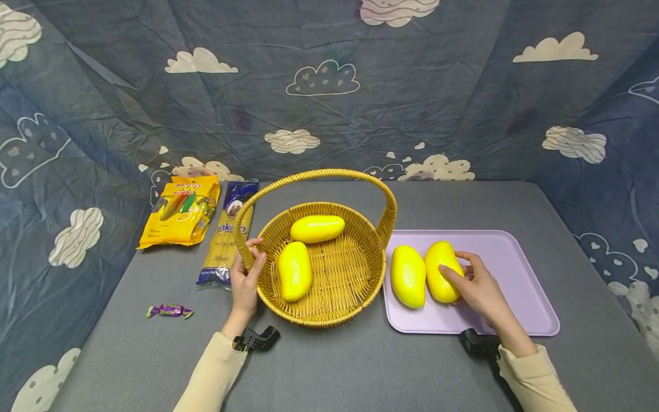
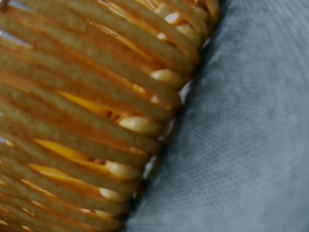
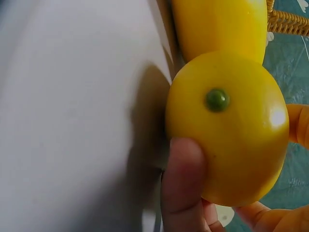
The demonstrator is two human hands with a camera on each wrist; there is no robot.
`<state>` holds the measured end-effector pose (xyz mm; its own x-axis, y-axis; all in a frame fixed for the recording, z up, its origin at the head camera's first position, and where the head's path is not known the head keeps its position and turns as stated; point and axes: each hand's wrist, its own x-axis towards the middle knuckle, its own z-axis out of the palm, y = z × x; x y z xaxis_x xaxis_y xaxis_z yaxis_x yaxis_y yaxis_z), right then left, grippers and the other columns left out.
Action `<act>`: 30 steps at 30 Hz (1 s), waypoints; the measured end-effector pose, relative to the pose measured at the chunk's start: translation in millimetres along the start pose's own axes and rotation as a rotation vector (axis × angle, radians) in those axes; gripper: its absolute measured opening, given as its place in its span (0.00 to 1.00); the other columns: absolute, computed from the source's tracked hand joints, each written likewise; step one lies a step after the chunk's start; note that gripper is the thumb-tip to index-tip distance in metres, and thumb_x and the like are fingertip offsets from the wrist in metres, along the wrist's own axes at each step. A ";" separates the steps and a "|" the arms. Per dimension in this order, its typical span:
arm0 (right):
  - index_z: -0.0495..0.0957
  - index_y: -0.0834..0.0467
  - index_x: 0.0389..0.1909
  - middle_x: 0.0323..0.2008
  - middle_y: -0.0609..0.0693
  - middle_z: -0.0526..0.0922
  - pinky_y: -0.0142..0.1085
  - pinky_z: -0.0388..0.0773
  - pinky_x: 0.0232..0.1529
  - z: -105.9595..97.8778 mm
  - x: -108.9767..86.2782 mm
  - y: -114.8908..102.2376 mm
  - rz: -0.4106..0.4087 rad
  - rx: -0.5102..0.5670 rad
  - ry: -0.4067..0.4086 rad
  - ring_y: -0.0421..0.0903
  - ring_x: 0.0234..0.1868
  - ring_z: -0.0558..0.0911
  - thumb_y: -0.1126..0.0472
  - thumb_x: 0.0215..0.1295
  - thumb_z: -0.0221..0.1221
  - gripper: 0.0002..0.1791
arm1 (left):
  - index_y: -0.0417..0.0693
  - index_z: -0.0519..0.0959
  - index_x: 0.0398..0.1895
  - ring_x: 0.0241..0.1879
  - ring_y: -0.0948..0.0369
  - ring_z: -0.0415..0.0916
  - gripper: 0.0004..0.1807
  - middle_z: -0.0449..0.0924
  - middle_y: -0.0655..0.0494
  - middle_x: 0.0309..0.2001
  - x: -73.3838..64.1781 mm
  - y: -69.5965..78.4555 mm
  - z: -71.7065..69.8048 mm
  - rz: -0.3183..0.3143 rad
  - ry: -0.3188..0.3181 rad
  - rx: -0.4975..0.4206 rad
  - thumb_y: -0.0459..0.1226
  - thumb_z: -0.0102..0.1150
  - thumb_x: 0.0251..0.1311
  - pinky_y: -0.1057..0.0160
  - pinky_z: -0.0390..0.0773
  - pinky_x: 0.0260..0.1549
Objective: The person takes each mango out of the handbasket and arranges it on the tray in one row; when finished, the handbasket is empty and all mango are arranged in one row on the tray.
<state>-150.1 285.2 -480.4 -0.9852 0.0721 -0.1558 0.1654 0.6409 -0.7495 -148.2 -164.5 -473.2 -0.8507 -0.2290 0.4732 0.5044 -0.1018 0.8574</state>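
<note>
Head view: the left hand (image 1: 245, 278) has its grip closed around the lower left end of the handle of the wicker basket (image 1: 329, 312), which stands on the grey tabletop (image 1: 360, 366). Two yellow mangoes lie inside the basket, one near the left wall (image 1: 294, 270), one at the far side (image 1: 317, 228). Just right of the basket sits a lilac tray (image 1: 515, 269) carrying two more mangoes side by side. The right hand (image 1: 476, 286) holds the right tray mango (image 1: 441, 274), fingers curled over it; the left tray mango (image 1: 408, 276) lies untouched beside it. Far left on the tabletop lie a yellow snack bag (image 1: 180, 212), a pasta packet (image 1: 229, 237) and a wrapped sweet (image 1: 170, 311).

Left wrist view: woven basket wall (image 2: 87, 121) close up, resting on the tabletop (image 2: 241, 145); the hand is not seen.

Right wrist view: thumb (image 3: 183, 183) and fingers clasp the held mango (image 3: 227, 130), its green stem spot showing; the second mango (image 3: 219, 24) lies touching it beyond, on the tray (image 3: 72, 121).
</note>
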 end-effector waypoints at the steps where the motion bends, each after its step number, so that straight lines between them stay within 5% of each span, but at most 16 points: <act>1: 0.52 0.60 0.69 0.51 0.67 0.66 0.37 0.76 0.25 0.1 0.1 0.1 0.002 -0.009 -0.001 0.59 0.41 0.71 0.32 0.60 0.54 0.48 | 0.20 0.64 0.40 0.44 0.58 0.65 0.10 0.66 0.27 0.51 0.0 -0.1 -0.1 0.001 0.001 0.001 0.25 0.49 0.64 0.65 0.61 0.48; 13: 0.52 0.64 0.69 0.54 0.69 0.64 0.42 0.73 0.36 -9.6 -25.3 -45.3 0.062 -0.038 -0.060 0.62 0.47 0.68 0.36 0.65 0.50 0.44 | 0.27 0.66 0.35 0.50 0.49 0.63 0.07 0.68 0.30 0.53 -0.1 -1.1 -1.0 -0.001 0.004 -0.005 0.27 0.51 0.64 0.63 0.60 0.52; 19: 0.49 0.66 0.71 0.57 0.72 0.61 0.51 0.71 0.43 -11.5 -28.3 -47.5 0.058 -0.054 -0.089 0.64 0.50 0.66 0.37 0.67 0.47 0.45 | 0.27 0.66 0.35 0.51 0.46 0.62 0.08 0.68 0.31 0.53 -0.5 -1.0 -1.5 -0.002 0.008 -0.006 0.27 0.51 0.64 0.64 0.60 0.53; 30: 0.51 0.67 0.70 0.59 0.73 0.60 0.43 0.79 0.37 -23.7 -31.6 -41.7 -0.002 -0.048 -0.142 0.65 0.52 0.69 0.38 0.67 0.49 0.44 | 0.27 0.66 0.35 0.51 0.47 0.63 0.08 0.66 0.28 0.53 0.0 -1.8 -1.0 -0.003 0.005 -0.008 0.27 0.51 0.64 0.63 0.60 0.53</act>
<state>-126.9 274.3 -429.0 -0.9685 -0.0364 -0.2464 0.1574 0.6773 -0.7186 -148.9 -165.3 -475.0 -0.8514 -0.2339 0.4695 0.5031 -0.1107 0.8571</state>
